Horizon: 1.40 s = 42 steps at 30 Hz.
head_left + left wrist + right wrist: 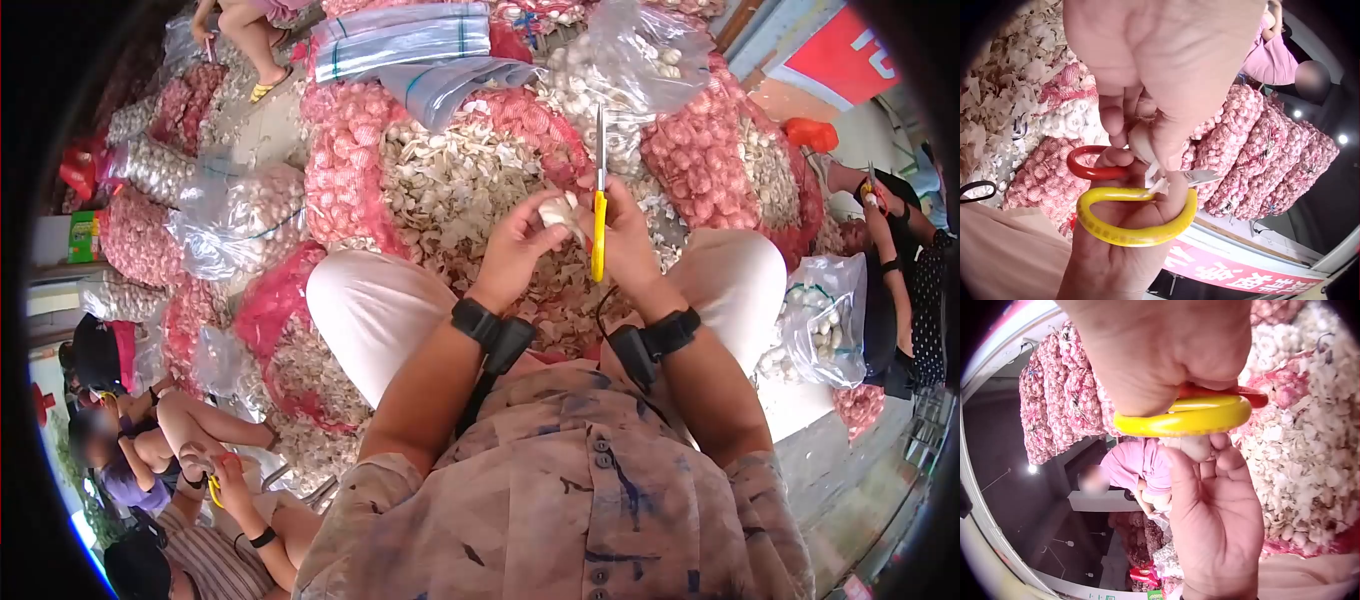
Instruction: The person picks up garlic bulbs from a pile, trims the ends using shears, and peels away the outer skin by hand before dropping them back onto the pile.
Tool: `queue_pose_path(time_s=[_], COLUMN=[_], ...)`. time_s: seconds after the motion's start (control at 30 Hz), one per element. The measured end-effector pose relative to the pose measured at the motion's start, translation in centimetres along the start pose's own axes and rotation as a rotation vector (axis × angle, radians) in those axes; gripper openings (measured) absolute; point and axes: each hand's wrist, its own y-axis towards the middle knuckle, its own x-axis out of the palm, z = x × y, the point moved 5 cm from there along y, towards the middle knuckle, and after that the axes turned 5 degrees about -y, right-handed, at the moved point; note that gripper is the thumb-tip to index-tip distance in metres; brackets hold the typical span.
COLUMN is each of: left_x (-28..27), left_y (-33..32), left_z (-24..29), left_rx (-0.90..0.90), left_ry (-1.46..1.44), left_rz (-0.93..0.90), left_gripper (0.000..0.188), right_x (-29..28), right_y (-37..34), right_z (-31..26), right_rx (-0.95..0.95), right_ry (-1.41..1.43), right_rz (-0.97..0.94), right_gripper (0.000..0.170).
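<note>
A pale garlic bulb (pixel 556 211) is pinched by the fingers of the left hand (pixel 520 245). The right hand (pixel 630 240) holds scissors with yellow and red handles (pixel 599 235), blades pointing away from the body, and its fingertips touch the bulb's side. In the left wrist view, a loose flap of skin (pixel 1159 185) hangs from the bulb (pixel 1141 142) beside the yellow handle loop (pixel 1129 237). The right wrist view has the bulb (pixel 1194 447) between the left hand's (pixel 1216 512) thumb and fingers, partly hidden by the handles.
Peeled skins (pixel 450 180) lie in an open net sack ahead, with a full red net sack (pixel 345 150) to its left. Clear bags of white garlic (pixel 600 80) stand beyond. Other people sit at both sides, some with scissors.
</note>
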Motion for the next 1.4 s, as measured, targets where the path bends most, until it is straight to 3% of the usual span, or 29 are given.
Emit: queue_pose_path(time_s=[0.03,0.1,0.13,0.2,0.27,0.4,0.47,0.57,0.77,0.9,1.1,1.17,1.3,1.37,1.4], left_x=[-0.2,-0.9,-1.1,-1.5,-1.7,-2.4,-2.2,-2.3,-2.9,-2.9,-2.6,-2.9,-2.7,-2.6,-2.6], left_y=[0.1,0.6,0.9,1.0,1.2,1.4,1.4,1.5,1.4,1.2,1.2,1.2,1.2,1.3,1.3], left_z=[0.0,1.0,1.5,2.9,3.9,3.1,2.7,2.2,1.7,2.1,2.1,2.4,3.0,3.1,2.9], left_rx=[-0.001,0.098,0.104,0.149,0.198,0.187,0.15,0.128,0.067,0.065,0.078,0.2,0.192,0.159,0.158], left_ry=[0.0,-0.37,-0.449,-0.456,-0.49,-0.513,-0.496,-0.464,-0.476,-0.413,-0.436,-0.354,-0.208,0.061,0.061], left_rz=[0.002,0.028,0.006,-0.002,-0.01,0.025,0.021,0.008,0.074,0.039,0.121,0.137,0.195,0.184,0.184], left_gripper=[0.05,0.051,0.05,0.05,0.049,0.046,0.041,0.036,0.031,0.03,0.032,0.041,0.05,0.053,0.053], right_x=[-0.1,-0.3,-0.5,-0.4,-0.1,0.1,0.1,0.1,-0.2,-0.1,-0.4,-1.0,-1.4,-1.3,-1.2], right_y=[0.0,0.0,-0.1,-0.7,-1.4,-1.5,-1.5,-1.6,-1.4,-1.4,-1.4,-1.3,-0.8,-0.7,-0.8], right_z=[-0.1,0.2,0.3,0.2,-1.3,-1.2,-1.3,-2.3,-2.2,-2.1,-0.7,-0.1,0.1,0.6,0.3], right_rx=[0.029,0.059,0.011,-0.035,-0.206,-0.106,-0.208,-0.349,-0.384,-0.409,-0.276,-0.175,-0.107,-0.132,-0.132], right_ry=[-0.003,-0.003,-0.155,-0.307,-0.622,-0.647,-0.811,-0.833,-0.962,-0.978,-1.017,-0.67,-0.527,-0.504,-0.504], right_rz=[-0.028,-0.059,-0.103,-0.147,-0.146,-0.224,-0.22,-0.129,-0.078,-0.055,-0.109,-0.025,-0.029,-0.052,-0.052], right_gripper=[0.035,0.038,0.041,0.044,0.051,0.054,0.057,0.053,0.047,0.044,0.04,0.037,0.035,0.036,0.036])
